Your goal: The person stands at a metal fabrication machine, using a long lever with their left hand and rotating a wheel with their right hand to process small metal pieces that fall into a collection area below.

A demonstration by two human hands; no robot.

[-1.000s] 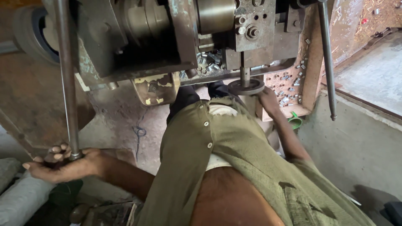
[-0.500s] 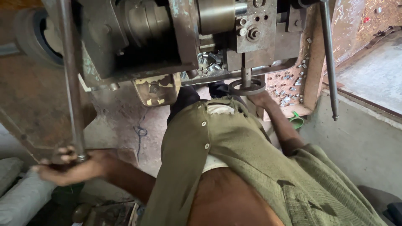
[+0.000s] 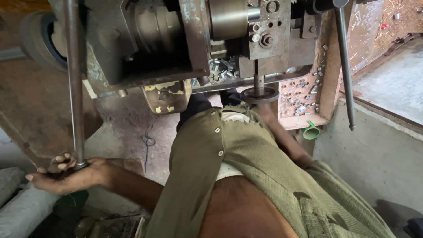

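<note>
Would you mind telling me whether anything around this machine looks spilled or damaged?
Small metal pieces lie scattered loose across the reddish tray right of the machine, and the yellow plate beneath it has badly chipped paint.

We look down over an open olive shirt (image 3: 246, 176) at a heavy press machine (image 3: 185, 39). Our left hand (image 3: 66, 174) is wrapped around the lower end of a long steel lever (image 3: 74, 83), fingers curled at its base. Our right arm runs forward under the machine; the right hand is hidden near a dark round die (image 3: 260, 94) on a vertical rod. Small metal pieces (image 3: 306, 94) lie scattered on a rusty tray. A second rod (image 3: 344, 66) hangs at right, beside a green funnel (image 3: 311, 131).
</note>
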